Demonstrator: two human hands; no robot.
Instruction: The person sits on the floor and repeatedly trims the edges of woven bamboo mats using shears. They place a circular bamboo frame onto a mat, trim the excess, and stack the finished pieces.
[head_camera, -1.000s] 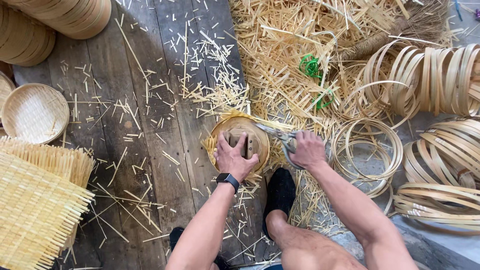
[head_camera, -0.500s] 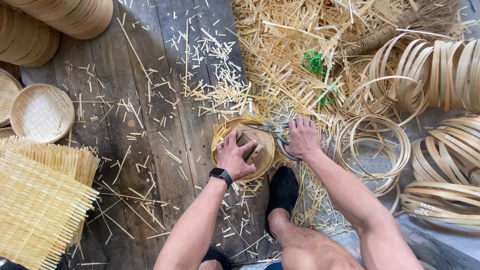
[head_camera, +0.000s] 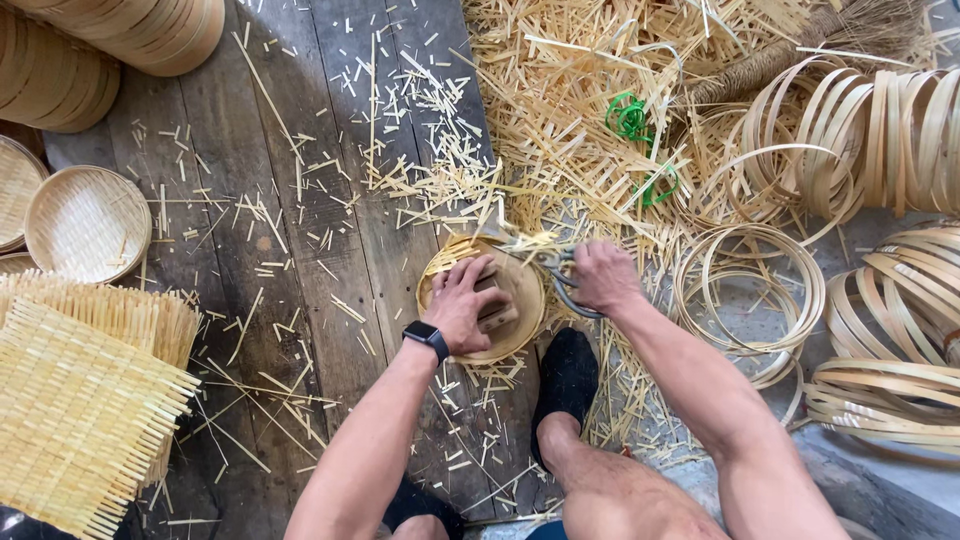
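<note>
A small round woven bamboo tray (head_camera: 520, 325) lies on the wooden floor with a dark wooden block (head_camera: 497, 300) on top of it. My left hand (head_camera: 462, 302), with a black watch on the wrist, presses down on the block and tray. My right hand (head_camera: 603, 275) grips metal shears (head_camera: 553, 268) at the tray's upper right edge, where loose bamboo strip ends stick out. My foot in a black shoe (head_camera: 565, 380) rests just below the tray.
Bamboo offcuts litter the floor planks (head_camera: 300, 250). Woven square mats (head_camera: 80, 410) lie at left, finished round trays (head_camera: 88, 222) above them, stacked hoops (head_camera: 150, 35) top left. Bamboo rings (head_camera: 750, 285) and coils (head_camera: 890, 130) sit at right, near a green cord (head_camera: 630, 115).
The tray and both hands stay in place; my right hand has worked the shears slightly along the tray's upper rim. The camera view has shifted a little.
</note>
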